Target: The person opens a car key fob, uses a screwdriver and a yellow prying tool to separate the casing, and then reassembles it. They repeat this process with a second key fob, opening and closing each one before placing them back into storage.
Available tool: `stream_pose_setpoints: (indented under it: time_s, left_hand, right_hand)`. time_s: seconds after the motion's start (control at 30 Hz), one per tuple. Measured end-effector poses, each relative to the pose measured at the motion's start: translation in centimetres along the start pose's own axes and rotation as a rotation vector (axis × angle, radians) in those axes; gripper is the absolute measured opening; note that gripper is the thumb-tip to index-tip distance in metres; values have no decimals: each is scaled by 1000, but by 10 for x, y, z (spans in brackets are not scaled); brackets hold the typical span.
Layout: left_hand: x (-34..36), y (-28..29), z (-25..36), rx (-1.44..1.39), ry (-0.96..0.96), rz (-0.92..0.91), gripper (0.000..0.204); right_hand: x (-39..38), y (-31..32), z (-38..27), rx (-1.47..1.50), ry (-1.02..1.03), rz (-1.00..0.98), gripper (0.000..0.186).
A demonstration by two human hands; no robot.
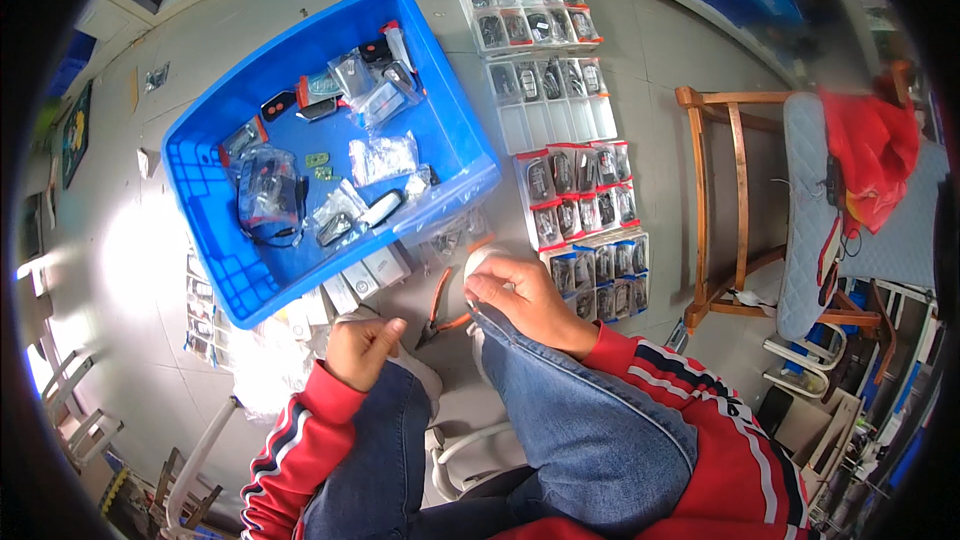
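My right hand (530, 302) is over my right knee, thumb and fingertips pinched together. Whatever they hold, if anything, is too small to make out. Lower to the left, my left hand (361, 351) is closed, its fingers curled and the thumb lying along them; its inside is hidden. Between the hands, a pair of pliers with orange handles (440, 297) lies on the floor. Beyond them stands a large blue plastic bin (455, 155). It holds several small bagged parts, a clear bag with a dark object (268, 190) and black key-fob-like pieces (278, 105).
White compartment trays (540, 124) with bagged dark fobs form a column right of the bin. White boxes (372, 271) and clear plastic bags (270, 370) lie at the bin's near side. A wooden chair frame (740, 170) with a blue quilted cushion (805, 210) stands at the right.
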State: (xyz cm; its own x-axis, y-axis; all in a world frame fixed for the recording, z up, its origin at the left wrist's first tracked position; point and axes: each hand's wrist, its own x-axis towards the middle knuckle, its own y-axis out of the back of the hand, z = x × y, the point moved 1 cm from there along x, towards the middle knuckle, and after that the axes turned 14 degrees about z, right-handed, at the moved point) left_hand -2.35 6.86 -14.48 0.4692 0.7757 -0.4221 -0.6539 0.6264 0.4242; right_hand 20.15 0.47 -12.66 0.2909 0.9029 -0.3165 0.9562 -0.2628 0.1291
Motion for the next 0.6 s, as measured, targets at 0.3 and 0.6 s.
stream_pose_setpoints:
  time_s: [0.3, 0.6]
  left_hand:
    - [-35, -29, -64, 198, -176, -16, 45]
    - [-39, -31, -59, 165, -371, 31, 32]
  right_hand:
    - [-19, 7, -71, -340, 929, 218, 48]
    - [-60, 11, -151, 61, 1334, 44, 43]
